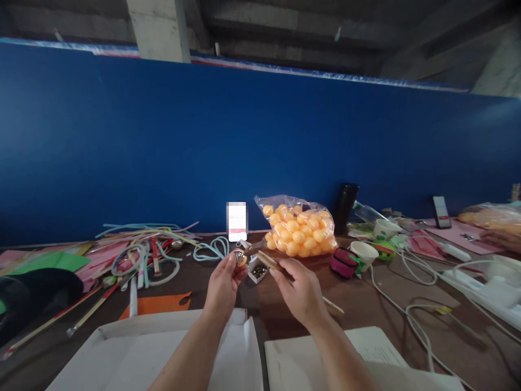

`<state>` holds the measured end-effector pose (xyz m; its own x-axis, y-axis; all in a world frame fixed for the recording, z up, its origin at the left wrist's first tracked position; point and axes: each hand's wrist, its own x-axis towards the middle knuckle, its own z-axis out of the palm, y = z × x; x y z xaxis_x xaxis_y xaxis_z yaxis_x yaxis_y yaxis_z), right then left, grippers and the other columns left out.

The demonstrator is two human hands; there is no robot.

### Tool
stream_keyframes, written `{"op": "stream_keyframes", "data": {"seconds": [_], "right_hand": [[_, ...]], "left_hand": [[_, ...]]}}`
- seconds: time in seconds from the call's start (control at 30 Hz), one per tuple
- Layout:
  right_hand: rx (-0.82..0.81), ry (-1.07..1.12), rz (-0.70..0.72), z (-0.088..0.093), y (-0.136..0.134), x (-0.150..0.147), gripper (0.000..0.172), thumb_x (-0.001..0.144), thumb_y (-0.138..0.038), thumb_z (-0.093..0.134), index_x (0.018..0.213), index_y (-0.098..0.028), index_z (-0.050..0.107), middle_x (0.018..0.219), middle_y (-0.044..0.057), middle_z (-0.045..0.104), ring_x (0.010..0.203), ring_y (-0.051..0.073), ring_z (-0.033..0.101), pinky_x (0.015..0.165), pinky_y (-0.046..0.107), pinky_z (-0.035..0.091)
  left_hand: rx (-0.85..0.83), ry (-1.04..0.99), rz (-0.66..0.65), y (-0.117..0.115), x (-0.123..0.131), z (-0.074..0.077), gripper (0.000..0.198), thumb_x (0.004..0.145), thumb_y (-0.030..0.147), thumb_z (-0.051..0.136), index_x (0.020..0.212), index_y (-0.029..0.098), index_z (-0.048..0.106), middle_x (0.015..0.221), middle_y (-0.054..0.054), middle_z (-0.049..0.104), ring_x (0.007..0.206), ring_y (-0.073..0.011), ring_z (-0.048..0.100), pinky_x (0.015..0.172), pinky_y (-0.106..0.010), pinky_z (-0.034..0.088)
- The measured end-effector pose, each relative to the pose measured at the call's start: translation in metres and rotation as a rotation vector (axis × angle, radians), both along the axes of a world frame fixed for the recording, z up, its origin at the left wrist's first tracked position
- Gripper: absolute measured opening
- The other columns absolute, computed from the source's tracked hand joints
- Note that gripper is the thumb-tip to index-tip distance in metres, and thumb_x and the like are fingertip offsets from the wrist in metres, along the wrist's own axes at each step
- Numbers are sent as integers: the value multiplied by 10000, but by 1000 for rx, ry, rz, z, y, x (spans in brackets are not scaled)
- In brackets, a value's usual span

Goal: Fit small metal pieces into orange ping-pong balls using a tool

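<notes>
My left hand (222,285) pinches a small round yellow-orange piece (241,257) with something shiny and dark in its middle. It looks like an opened plastic ball, but it is too small to be sure. In my right hand (299,290) is a wooden-handled knife (268,260), its grey blade pointing left towards the round piece. Whether blade and piece touch, I cannot tell. Between and just beyond the hands sits a small white box (253,278) holding several little dark metallic bits. Behind it lies a clear bag of orange balls (299,233).
A lit phone (237,221) leans on the blue partition (244,136). Pipe cleaners and coloured paper (67,266) clutter the left. Paper cups (363,253), a magenta tape roll (342,262) and white cables (423,331) lie right. A white box lid (171,347) and booklet (378,342) are in front.
</notes>
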<state>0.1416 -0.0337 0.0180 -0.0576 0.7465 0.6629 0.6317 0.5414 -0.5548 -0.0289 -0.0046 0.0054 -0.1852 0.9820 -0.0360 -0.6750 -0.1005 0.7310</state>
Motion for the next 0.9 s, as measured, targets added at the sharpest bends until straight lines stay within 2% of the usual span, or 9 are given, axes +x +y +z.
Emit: {"op": "stream_keyframes", "data": {"seconds": [0.53,0.9], "right_hand": [[-12,-56,-6,0,0,0,166,881,-263,525,997,-233,640,906,47,674,848,202,628,745,281,491],[1,-65,-3,-1,0,0,155,880,-255,533,986,-229,643,907,47,678,854,198,633,749,272,490]], "left_hand": [[23,15,-22,0,0,-3,303,731,287,717,982,121,678,821,-64,684,642,-103,627,611,-212,540],[-10,-33,-11,1,0,-1,183,797,233,646,926,106,670,760,-63,672,617,-107,623,579,-209,536]]}}
